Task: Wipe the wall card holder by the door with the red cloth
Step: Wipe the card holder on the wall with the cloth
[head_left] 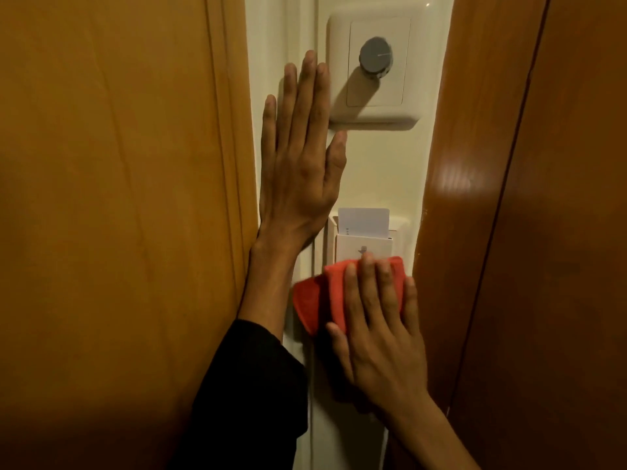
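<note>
A white card holder [349, 247] is fixed to the cream wall strip, with a white card [363, 219] standing in its slot. My right hand [380, 330] presses the red cloth [314, 298] flat against the holder's lower half, which the cloth hides. The fingers lie spread over the cloth. Above and to the left, my left hand [298, 157] rests flat on the wall with fingers straight and holds nothing. A black sleeve covers the left forearm.
A cream switch plate [339, 96] with a grey round knob [376, 58] sits on the wall above the holder. A wooden door frame [135, 198] runs down the left. A darker glossy wooden panel [509, 198] stands close on the right.
</note>
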`<state>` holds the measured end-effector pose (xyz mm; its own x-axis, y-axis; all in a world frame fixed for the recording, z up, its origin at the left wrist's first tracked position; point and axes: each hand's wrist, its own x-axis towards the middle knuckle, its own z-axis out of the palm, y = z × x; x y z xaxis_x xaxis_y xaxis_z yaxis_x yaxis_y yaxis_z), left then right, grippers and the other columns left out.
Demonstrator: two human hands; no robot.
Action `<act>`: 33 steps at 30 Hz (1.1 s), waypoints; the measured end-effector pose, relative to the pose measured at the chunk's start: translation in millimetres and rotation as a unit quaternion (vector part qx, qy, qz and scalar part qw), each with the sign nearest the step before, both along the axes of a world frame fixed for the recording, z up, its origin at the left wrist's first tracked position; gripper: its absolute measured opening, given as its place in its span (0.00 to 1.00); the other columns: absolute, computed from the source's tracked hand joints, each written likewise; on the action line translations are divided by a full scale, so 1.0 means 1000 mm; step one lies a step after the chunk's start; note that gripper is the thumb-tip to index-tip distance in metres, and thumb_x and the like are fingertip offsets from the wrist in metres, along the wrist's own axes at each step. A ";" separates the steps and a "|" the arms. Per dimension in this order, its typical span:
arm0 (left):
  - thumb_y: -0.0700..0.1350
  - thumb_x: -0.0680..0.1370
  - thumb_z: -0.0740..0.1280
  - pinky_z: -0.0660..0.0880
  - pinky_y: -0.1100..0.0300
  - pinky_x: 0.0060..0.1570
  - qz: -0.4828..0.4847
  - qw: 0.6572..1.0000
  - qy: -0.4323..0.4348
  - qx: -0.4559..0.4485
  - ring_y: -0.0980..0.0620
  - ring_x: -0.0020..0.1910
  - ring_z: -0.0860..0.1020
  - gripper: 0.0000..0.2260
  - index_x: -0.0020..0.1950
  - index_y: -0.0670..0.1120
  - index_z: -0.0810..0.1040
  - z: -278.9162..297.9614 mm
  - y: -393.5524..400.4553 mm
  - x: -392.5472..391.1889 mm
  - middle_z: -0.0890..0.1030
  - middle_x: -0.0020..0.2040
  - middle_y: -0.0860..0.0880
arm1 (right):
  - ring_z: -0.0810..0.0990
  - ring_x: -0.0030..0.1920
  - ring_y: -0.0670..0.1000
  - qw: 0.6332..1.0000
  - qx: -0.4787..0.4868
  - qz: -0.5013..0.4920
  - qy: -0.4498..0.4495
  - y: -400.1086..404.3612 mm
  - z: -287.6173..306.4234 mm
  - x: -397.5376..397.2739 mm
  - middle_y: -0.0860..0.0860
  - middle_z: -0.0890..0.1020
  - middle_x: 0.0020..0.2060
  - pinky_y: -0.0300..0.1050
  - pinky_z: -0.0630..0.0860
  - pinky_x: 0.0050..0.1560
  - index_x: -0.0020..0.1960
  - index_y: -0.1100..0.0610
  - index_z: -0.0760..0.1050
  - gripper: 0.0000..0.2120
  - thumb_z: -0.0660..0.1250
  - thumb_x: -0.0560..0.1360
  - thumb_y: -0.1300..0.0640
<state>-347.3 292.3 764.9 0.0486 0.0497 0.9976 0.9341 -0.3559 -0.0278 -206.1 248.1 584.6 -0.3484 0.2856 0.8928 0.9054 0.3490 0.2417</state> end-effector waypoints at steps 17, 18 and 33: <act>0.48 0.85 0.51 0.49 0.42 0.84 -0.003 1.000 -0.001 -0.006 0.41 0.84 0.55 0.26 0.82 0.40 0.56 -0.004 -0.001 0.002 0.58 0.83 0.40 | 0.40 0.83 0.60 0.998 0.017 0.002 0.061 0.007 0.014 0.007 0.59 0.40 0.83 0.59 0.41 0.83 0.83 0.59 0.41 0.33 0.46 0.86 0.44; 0.48 0.85 0.51 0.49 0.42 0.84 -0.001 1.000 -0.002 -0.005 0.41 0.84 0.55 0.26 0.82 0.40 0.56 -0.003 -0.001 0.002 0.58 0.83 0.40 | 0.41 0.83 0.61 0.996 0.016 0.012 0.082 0.007 0.021 -0.002 0.59 0.40 0.83 0.59 0.42 0.83 0.83 0.59 0.42 0.32 0.46 0.86 0.44; 0.47 0.85 0.51 0.50 0.43 0.84 -0.002 1.000 0.005 -0.021 0.42 0.84 0.54 0.26 0.82 0.40 0.54 -0.005 -0.006 0.001 0.57 0.84 0.41 | 0.41 0.83 0.63 0.999 0.025 -0.004 0.030 0.004 0.029 0.001 0.60 0.43 0.83 0.63 0.44 0.82 0.83 0.61 0.46 0.33 0.53 0.84 0.47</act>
<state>-346.4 286.0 760.2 0.0588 0.0909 0.9941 0.9324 -0.3606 -0.0221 -205.3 252.2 613.9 -0.2905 0.2431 0.9255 0.9220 0.3297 0.2029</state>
